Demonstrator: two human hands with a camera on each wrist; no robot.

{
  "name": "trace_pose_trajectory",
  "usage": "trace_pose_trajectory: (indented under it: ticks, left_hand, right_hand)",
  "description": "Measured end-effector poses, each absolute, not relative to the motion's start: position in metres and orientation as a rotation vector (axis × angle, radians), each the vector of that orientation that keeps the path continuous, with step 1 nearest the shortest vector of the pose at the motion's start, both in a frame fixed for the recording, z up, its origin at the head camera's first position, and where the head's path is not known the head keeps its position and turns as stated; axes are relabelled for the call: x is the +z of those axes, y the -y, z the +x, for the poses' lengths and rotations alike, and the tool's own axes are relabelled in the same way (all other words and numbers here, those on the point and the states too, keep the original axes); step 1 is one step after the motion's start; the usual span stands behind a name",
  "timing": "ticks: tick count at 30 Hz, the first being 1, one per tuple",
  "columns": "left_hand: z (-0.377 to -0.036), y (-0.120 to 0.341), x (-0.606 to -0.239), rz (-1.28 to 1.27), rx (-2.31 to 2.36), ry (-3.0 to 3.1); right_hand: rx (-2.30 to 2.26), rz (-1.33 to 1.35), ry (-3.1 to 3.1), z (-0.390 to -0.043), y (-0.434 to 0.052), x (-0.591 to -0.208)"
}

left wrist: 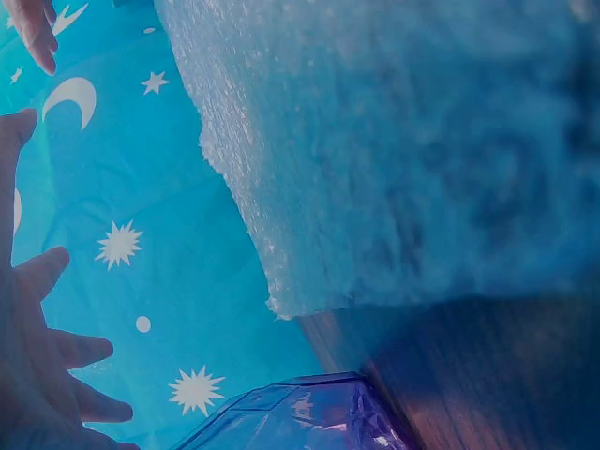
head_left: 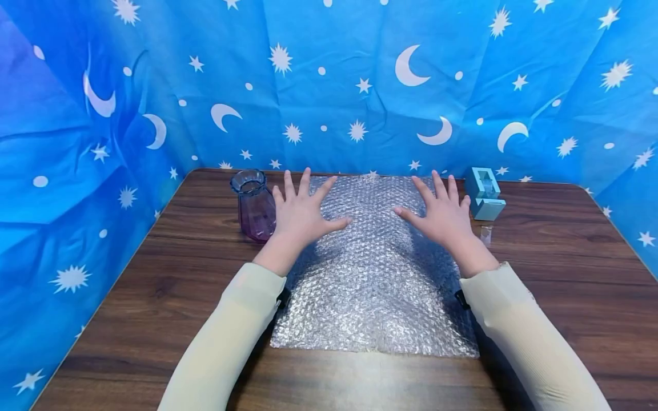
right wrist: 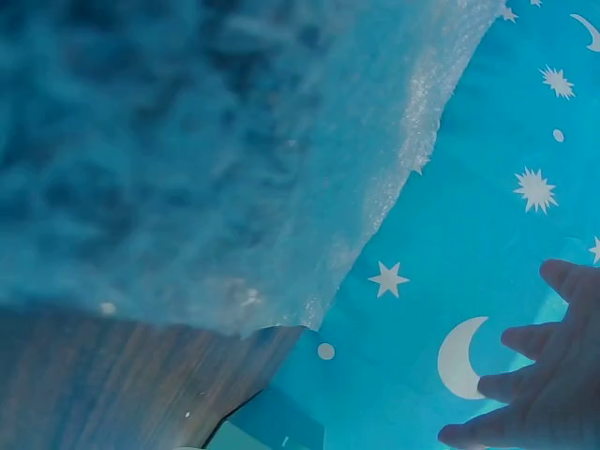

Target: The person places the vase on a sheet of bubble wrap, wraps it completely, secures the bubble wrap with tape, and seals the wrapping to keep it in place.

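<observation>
A sheet of clear bubble wrap (head_left: 375, 274) lies on the table between my arms, filling much of both wrist views. Over its left side my left hand (head_left: 303, 217) is held with fingers spread, near a glass vase (head_left: 256, 211) that shades from blue at the rim to purple. My right hand (head_left: 442, 214) spreads its fingers over the sheet's right side, close to a teal tape dispenser (head_left: 485, 194). Neither hand holds anything. In the left wrist view the vase (left wrist: 300, 417) shows only in part at the bottom.
A short piece of clear tape (head_left: 486, 234) hangs at the dispenser's front. The brown wooden table (head_left: 154, 297) ends at the back against a blue cloth (head_left: 339, 97) printed with white moons and stars, which also runs along both sides.
</observation>
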State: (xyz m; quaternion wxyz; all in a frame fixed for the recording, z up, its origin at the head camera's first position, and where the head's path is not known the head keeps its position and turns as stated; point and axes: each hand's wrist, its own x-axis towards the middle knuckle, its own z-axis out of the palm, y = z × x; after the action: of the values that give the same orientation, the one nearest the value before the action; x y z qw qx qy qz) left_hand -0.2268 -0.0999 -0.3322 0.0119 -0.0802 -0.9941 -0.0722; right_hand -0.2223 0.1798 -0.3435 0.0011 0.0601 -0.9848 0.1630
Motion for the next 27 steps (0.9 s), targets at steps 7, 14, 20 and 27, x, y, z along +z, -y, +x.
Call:
trace_pose_trajectory:
  ticks: [7, 14, 20, 27]
  left_hand:
    - [-0.223, 0.100, -0.331, -0.264, -0.247, 3.094]
    - [-0.221, 0.100, -0.332, -0.290, -0.284, 3.068]
    - [-0.215, 0.103, -0.332, -0.360, -0.298, 3.054]
    - [-0.202, 0.110, -0.331, -0.440, -0.269, 3.013]
  right_hand:
    - [0.506, 0.223, 3.049, -0.218, -0.181, -0.345]
    - [0.499, 0.274, 3.011, -0.213, -0.184, -0.346]
    - [0.511, 0.343, 2.954, -0.209, -0.190, -0.350]
    - [0.479, 0.440, 2.931, -0.205, -0.198, -0.354]
